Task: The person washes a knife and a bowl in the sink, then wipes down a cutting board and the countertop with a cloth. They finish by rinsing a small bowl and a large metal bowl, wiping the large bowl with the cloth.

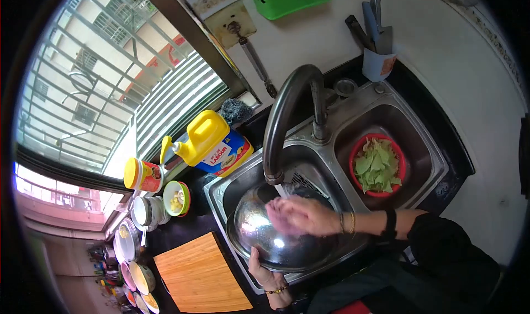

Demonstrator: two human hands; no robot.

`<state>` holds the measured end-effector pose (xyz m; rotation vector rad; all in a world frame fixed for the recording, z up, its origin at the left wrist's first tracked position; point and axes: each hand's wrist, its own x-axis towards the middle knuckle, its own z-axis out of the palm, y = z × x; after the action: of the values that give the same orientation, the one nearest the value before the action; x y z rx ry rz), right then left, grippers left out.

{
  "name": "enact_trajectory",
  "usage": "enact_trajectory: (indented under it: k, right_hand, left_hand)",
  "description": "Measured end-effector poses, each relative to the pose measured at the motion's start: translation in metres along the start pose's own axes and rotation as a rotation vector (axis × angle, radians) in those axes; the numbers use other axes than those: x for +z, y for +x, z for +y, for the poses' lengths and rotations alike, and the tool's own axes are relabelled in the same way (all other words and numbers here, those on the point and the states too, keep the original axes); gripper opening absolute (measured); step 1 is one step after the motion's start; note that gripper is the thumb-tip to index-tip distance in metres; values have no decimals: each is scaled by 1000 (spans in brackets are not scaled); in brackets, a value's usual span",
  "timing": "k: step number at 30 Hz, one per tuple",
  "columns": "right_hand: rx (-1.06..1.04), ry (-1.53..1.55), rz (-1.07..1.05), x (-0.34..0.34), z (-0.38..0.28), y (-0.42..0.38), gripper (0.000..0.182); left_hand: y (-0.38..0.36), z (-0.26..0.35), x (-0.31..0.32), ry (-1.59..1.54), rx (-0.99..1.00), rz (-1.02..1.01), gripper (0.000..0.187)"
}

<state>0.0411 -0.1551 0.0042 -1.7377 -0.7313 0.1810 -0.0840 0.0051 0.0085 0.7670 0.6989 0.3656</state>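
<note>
A shiny, dome-shaped metal bowl (259,225) lies tilted, rounded side up, in the left sink basin (232,195). At its near edge, my left hand (263,271) grips the rim with the thumb on the outer side. My right hand (314,217) presses a pinkish cloth (280,212) onto the dome, beneath the spout; motion blurs its fingers. Above them arches the metal faucet (274,143), with a stream of water coming from it. Over in the right basin, a red colander (353,168) holds green leaves (377,166).
Left of the sink stand a yellow detergent jug (207,140), a yellow-lidded tub (144,175) and a green-rimmed bowl (185,199). A wooden cutting board (201,275) borders the basin, with stacked dishes beyond. A knife holder (379,65) stands behind the right basin.
</note>
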Motion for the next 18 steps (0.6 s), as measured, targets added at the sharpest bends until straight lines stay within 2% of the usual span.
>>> enact_trajectory:
  k: [1,2,3,4,5,8,9,11,14,18]
  right_hand:
    - [185,241,-44,-1,12,10,25]
    - [380,238,-124,0,42,16,25]
    - [289,-17,-54,5,65,16,25]
    - [352,-152,-68,2,74,20,28]
    - [430,-204,-175,-6,80,14,31]
    - [474,-628,-531,-19,101,2,30]
    - [471,-631,-531,-28,102,0,30]
    - [180,-328,-211,-48,99,-1,28]
    - [245,-66,-30,-99,55,15,20]
    - [264,0,102,-148,61,15,19]
  left_hand:
    - [-2,5,7,-2,-13,-12,30]
    - [-8,13,12,6,-6,-12,30]
    - [-14,22,16,17,-9,-16,30]
    - [-16,27,19,26,-10,-20,29]
    - [-16,29,17,39,5,-37,29]
    - [1,17,0,82,54,24,28]
    - [1,16,18,84,58,61,28]
    - [13,10,36,36,36,34,28]
    - [28,2,77,-34,0,46,26]
    - [53,-17,121,7,-17,-64,22]
